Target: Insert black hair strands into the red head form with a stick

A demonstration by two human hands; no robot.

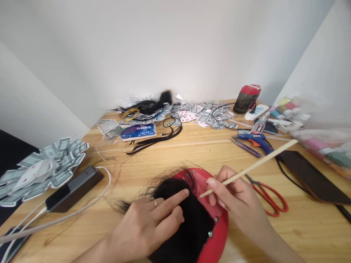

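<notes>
A wooden chopstick [246,170] is pinched in my right hand [231,191], its thin tip just above the pinkish-red inner part of a rounded red piece [219,241] with silver studs. Over this red piece lies a patch of black hair [189,233], loose strands sticking out at its top and left. My left hand [150,223] rests on the hair with the index finger stretched out and the other fingers loosely bent. The hair's lower part runs out of the frame. Red-handled scissors [270,199] lie beside my right hand, blades partly hidden.
A blue glue gun [255,140], purple thread snips [246,146] and a dark board [315,175] lie on the right. At the left stand a black power bank [74,188] with white cables and a banknote-print fan [49,164]. Cut paper, cards [188,116] and a blue box [138,132] lie behind.
</notes>
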